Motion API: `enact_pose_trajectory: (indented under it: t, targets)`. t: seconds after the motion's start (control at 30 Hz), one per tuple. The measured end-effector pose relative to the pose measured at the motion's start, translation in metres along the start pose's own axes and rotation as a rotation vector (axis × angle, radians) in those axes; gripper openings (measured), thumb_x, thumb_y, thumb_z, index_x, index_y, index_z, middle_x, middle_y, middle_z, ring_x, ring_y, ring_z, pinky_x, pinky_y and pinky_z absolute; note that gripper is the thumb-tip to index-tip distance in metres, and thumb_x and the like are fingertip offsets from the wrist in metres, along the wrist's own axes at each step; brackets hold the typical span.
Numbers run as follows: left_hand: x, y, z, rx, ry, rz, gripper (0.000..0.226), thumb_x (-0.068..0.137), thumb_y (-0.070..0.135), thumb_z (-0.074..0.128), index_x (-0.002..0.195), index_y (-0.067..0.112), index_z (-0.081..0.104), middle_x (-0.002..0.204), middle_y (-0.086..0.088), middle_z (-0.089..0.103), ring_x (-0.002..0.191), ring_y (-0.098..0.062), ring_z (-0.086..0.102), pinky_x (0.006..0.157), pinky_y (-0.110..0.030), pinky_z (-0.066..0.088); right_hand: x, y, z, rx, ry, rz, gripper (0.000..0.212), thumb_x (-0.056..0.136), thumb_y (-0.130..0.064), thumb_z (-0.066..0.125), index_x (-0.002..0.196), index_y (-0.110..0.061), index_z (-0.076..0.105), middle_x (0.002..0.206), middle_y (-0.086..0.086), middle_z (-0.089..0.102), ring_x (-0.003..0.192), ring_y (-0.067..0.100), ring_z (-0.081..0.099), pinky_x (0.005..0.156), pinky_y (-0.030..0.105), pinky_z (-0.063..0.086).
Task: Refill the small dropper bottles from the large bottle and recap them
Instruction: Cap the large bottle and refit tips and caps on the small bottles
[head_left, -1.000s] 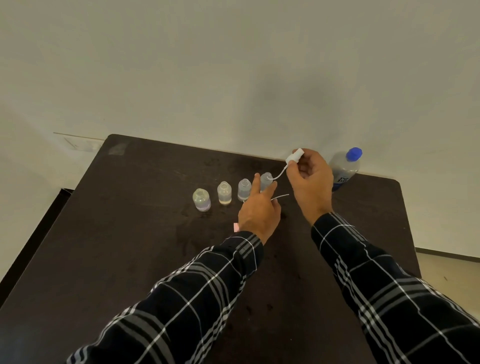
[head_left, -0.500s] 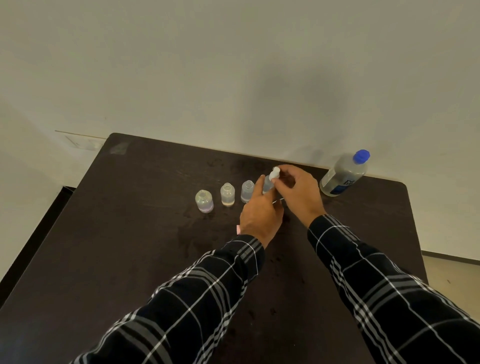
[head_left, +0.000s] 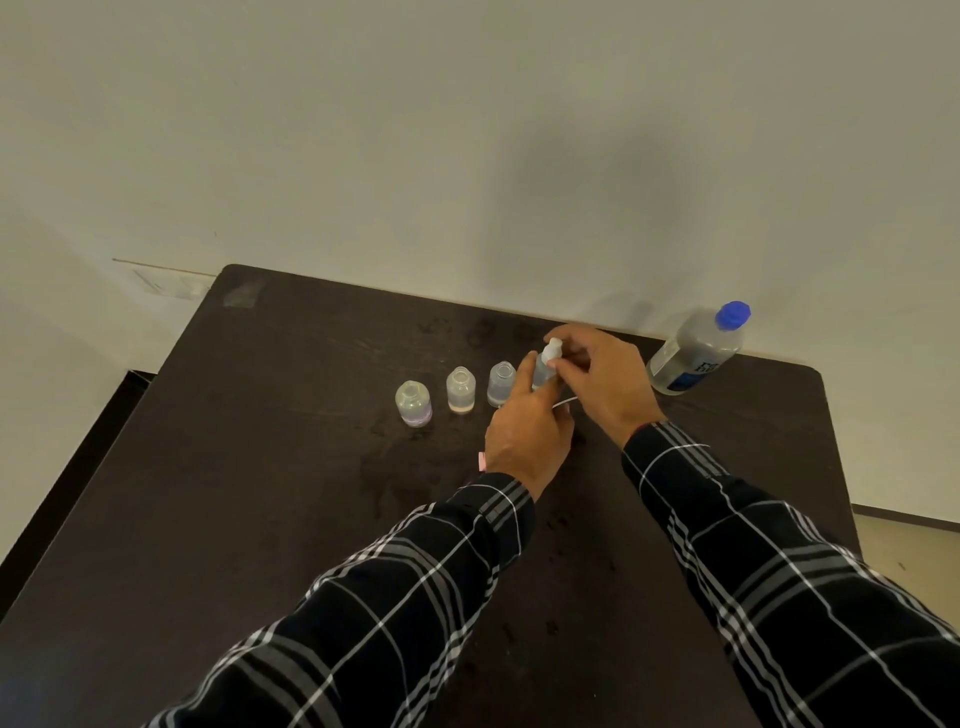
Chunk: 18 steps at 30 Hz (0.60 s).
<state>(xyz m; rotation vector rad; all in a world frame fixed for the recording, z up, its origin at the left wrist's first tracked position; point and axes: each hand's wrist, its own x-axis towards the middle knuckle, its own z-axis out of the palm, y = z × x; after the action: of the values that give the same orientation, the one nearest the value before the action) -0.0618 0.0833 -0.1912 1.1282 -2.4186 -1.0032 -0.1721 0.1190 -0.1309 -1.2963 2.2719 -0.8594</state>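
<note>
Several small clear bottles stand in a row on the dark table (head_left: 260, 519). The left three are uncapped: one with purple liquid (head_left: 413, 404), one with yellowish liquid (head_left: 460, 390), one clear (head_left: 501, 384). My left hand (head_left: 527, 434) grips the fourth small bottle (head_left: 542, 372) at the right end of the row. On top of that bottle sits a white dropper cap (head_left: 552, 351), pinched by the fingers of my right hand (head_left: 605, 384). The large bottle (head_left: 693, 351) with a blue cap stands capped at the far right.
A thin white tube (head_left: 563, 402) lies on the table just behind my left hand. A small pink item (head_left: 481, 460) peeks out at my left wrist. The wall runs close behind the table's far edge, and the floor drops off to the left and right.
My right hand has brought the white dropper cap down from above and right onto the fourth bottle, feeding its tube inside. My left hand kept its hold on that bottle.
</note>
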Motion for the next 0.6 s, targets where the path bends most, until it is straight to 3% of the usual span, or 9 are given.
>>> enact_pose_trajectory:
  t: [0.23, 0.33, 0.47, 0.6]
  targets:
    - [0.000, 0.000, 0.000, 0.007, 0.032, 0.004, 0.054, 0.096, 0.027, 0.058, 0.147, 0.026, 0.041, 0.160, 0.001, 0.023, 0.122, -0.025, 0.056, 0.091, -0.042, 0.054, 0.017, -0.016, -0.005, -0.338, -0.026, 0.019, 0.022, 0.089, -0.036, 0.070, 0.103, -0.023, 0.059, 0.095, 0.000, 0.067, 0.086, 0.017, 0.064, 0.084, 0.032, 0.055]
    - [0.002, 0.000, 0.001, 0.015, 0.031, 0.007, 0.049, 0.095, 0.029, 0.059, 0.142, 0.025, 0.047, 0.158, 0.006, 0.024, 0.113, -0.022, 0.061, 0.089, -0.043, 0.055, 0.019, -0.026, -0.001, -0.498, -0.012, 0.020, 0.026, 0.092, -0.043, 0.065, 0.104, -0.022, 0.058, 0.094, 0.003, 0.067, 0.083, 0.020, 0.063, 0.080, 0.036, 0.056]
    - [0.002, -0.003, 0.002, -0.001, 0.013, -0.013, 0.045, 0.095, 0.030, 0.061, 0.139, 0.027, 0.050, 0.162, 0.007, 0.020, 0.112, -0.023, 0.062, 0.090, -0.044, 0.055, 0.018, -0.036, 0.002, -0.644, -0.016, 0.083, 0.045, 0.093, -0.061, 0.053, 0.113, -0.022, 0.064, 0.100, 0.004, 0.070, 0.090, 0.022, 0.066, 0.081, 0.037, 0.054]
    - [0.000, -0.007, 0.001, 0.016, 0.038, 0.052, 0.050, 0.093, 0.023, 0.061, 0.138, 0.036, 0.046, 0.159, 0.006, 0.022, 0.102, -0.019, 0.065, 0.078, -0.038, 0.058, 0.017, -0.038, -0.016, -0.557, -0.081, 0.158, 0.065, 0.084, -0.073, 0.056, 0.119, -0.019, 0.057, 0.109, 0.005, 0.064, 0.098, 0.024, 0.064, 0.086, 0.041, 0.056]
